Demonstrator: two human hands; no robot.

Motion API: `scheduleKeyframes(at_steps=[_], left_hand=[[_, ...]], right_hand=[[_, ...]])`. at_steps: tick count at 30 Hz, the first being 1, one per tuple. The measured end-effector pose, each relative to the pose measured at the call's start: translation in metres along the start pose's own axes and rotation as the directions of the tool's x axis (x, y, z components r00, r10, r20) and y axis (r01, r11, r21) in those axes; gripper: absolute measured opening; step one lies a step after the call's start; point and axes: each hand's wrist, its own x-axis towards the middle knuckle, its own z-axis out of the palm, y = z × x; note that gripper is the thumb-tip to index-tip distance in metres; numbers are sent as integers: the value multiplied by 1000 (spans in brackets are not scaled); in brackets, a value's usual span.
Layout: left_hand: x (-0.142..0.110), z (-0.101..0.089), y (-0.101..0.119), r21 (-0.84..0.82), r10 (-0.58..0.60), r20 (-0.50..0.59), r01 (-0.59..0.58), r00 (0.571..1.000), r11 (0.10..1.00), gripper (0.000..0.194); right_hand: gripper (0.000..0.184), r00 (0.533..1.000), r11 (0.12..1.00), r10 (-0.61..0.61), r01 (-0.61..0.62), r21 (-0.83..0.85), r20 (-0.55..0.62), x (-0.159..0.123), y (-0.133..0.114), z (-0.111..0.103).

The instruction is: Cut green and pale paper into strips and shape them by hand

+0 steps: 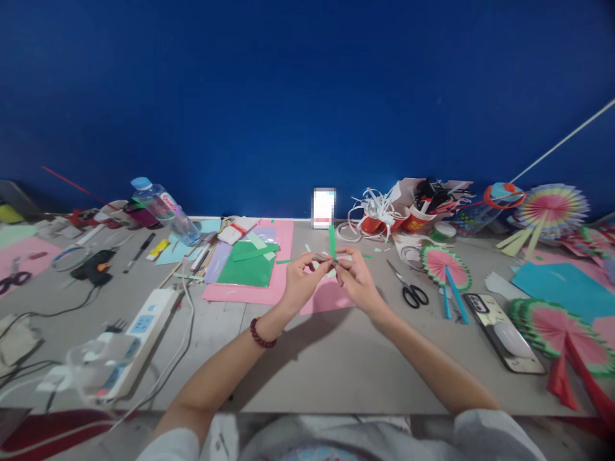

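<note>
"Two hands meet over the table (288, 384), above a pink sheet (327, 299). What's between them?"

"A narrow green paper strip (332, 241). It stands up from the fingertips and points away from the person, with its lower end down where both hands come together."

"And the fingers themselves?"

"Closed in small pinches. The left hand (303, 276) has its thumb laid against its fingers from the left side; the right hand (358, 280) does the same from the right, its index finger arched above its thumb. Both grip around the strip's lower end."

"Is anything else in there?"

"There seems to be a slim greyish bit by the left fingertips, but it's too small and blurred for me to say what it is."

"What lies about them?"

"Near the right hand, black-handled scissors (406, 283) lie with their blades partly turned toward the wall (307, 96). Past those is a pink-and-green pleated fan (444, 266) with blue sticks (456, 296). On the other side, a clear packet of green paper (247, 272) rests on a larger pink sheet. There's also a beaded bracelet (262, 333) on the left wrist."
</note>
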Motion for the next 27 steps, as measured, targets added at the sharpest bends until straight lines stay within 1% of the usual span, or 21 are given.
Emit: scheduleKeyframes(at_steps=[3, 8, 13, 15, 18, 22, 24, 27], left_hand=[[1, 1, -3, -20, -30, -6, 30, 1000, 999, 13], [0, 2, -4, -100, -82, 0, 82, 997, 992, 15], [-1, 3, -5, -84, -93, -4, 92, 996, 992, 17], [-1, 2, -5, -108, -109, 4, 109, 994, 988, 19], [0, 1, -4, -131, -122, 11, 123, 992, 984, 26], [2, -1, 0, -108, -72, 45, 77, 996, 991, 40], [3, -1, 0, -80, -38, 65, 44, 997, 996, 34], [3, 0, -1, 37, 4, 63, -7, 998, 999, 17]], right_hand=[[24, 1000, 999, -21, 21, -33, -7, 1, 0, 0], [24, 998, 995, -52, 50, -81, -21, 0, -2, 1], [25, 998, 986, -54, 51, -157, -20, -2, -5, 1], [25, 998, 980, -59, 55, -193, -20, -2, -5, 1], [25, 998, 974, -64, 58, -221, -21, -2, -5, 1], [25, 998, 977, -66, 63, -202, -10, -1, -2, 0], [25, 998, 981, -68, 64, -185, -15, 0, -1, 0], [26, 998, 985, -53, 49, -167, -18, 0, 0, -1]])
